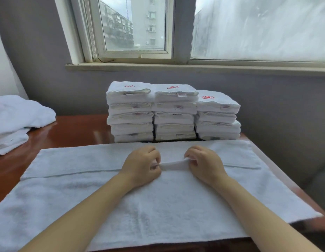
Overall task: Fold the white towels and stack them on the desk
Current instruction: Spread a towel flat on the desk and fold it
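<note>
A large white towel (107, 193) lies spread across the front of the brown desk (70, 130), with a folded edge running across it from left to right. My left hand (142, 165) and my right hand (203, 163) rest close together at the middle of that edge, each pinching it and lifting a small strip of cloth between them. Behind the spread towel stand three stacks of folded white towels (173, 113) side by side, several towels high, the top ones bearing red embroidery.
A heap of unfolded white towels (17, 120) lies at the desk's far left. A grey wall and a window sill (194, 67) rise behind the stacks. The desk's right edge drops off near the spread towel's right end.
</note>
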A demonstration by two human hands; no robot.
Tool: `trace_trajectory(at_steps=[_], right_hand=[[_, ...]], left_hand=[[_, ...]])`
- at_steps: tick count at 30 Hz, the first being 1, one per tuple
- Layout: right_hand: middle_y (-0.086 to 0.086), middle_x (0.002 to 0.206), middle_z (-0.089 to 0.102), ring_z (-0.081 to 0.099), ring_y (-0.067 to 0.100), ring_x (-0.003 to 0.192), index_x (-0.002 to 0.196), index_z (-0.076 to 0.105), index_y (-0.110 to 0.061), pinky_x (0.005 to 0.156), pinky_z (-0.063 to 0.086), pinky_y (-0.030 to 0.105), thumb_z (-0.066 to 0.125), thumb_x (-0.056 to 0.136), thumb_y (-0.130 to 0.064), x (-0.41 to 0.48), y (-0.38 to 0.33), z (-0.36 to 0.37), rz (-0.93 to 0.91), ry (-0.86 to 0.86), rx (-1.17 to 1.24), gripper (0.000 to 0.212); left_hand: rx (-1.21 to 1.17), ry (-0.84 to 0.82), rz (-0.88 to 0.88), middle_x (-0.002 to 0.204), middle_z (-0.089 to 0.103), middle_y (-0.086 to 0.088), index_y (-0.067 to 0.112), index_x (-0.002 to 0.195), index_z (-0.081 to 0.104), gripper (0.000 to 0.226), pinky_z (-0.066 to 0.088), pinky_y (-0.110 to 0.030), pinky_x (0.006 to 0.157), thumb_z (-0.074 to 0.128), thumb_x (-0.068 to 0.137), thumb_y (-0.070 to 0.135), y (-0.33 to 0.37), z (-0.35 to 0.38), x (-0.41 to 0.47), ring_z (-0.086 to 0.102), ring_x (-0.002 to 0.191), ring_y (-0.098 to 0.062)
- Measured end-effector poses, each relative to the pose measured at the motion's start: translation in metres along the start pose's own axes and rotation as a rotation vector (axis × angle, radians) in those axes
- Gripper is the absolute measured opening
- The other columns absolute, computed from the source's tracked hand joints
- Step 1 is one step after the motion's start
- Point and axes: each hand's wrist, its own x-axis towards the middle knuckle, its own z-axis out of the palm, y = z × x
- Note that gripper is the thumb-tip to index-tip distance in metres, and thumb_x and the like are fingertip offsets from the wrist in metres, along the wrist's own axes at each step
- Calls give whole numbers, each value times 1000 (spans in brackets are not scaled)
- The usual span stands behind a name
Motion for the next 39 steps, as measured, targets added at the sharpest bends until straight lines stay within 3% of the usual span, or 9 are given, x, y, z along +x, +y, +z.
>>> trace_trajectory(at_steps=[7,14,17,19,22,25,30,33,39], right_hand=[[-8,130,59,54,22,118,126,62,-25,84,42,30,59,77,-7,-3,38,-19,297,-42,-95,52],[-10,120,68,57,17,115,116,70,-30,97,36,26,57,80,-4,-3,73,-54,388,80,-234,46],[-13,112,65,50,11,121,101,70,-33,120,5,38,64,84,-21,-4,81,-69,440,-181,-458,22],[-9,104,65,48,17,120,90,64,-28,119,5,50,56,86,-25,-6,78,-75,498,-423,-456,9],[-5,133,56,43,21,133,129,57,-23,114,24,40,54,85,-31,-3,59,-76,496,-500,-1,45],[-1,160,28,15,14,150,154,31,-22,121,0,42,41,98,-30,8,35,-54,364,-449,120,57],[5,162,22,14,19,150,154,26,-14,120,6,42,31,102,-20,21,13,-5,233,-362,-2,52],[1,163,21,12,16,150,153,28,-20,121,2,40,29,102,-24,22,3,18,176,-337,-13,51],[-4,165,13,4,16,151,154,21,-34,121,-1,46,26,98,-51,17,18,21,327,-316,-99,58]], left_hand=[[-86,-220,-2,148,45,12,28,135,57,48,41,-27,100,54,88,19,19,13,25,38,137,-8],[-94,-258,35,141,52,12,36,131,58,44,44,-29,96,44,94,16,52,33,51,44,130,-9],[-101,-275,12,152,42,16,41,135,55,46,35,-25,107,41,98,18,54,39,54,33,141,-4],[-129,-314,-15,155,36,17,43,136,54,45,28,-24,113,39,99,23,54,41,54,26,145,-1],[-224,-368,-85,152,41,16,39,130,61,48,29,-22,110,33,92,44,56,39,59,30,142,1],[-356,-243,-213,135,60,15,34,120,68,37,40,-24,94,40,98,42,58,40,65,53,125,-6],[-121,-174,-255,154,40,6,28,146,45,45,31,-29,110,43,101,25,44,44,63,37,140,-14],[76,-311,-234,164,18,2,28,156,24,54,6,-38,122,33,103,38,39,47,56,11,151,-14],[253,-340,-469,166,3,7,41,156,9,65,-1,-52,120,15,97,66,-8,29,25,0,152,-14]])
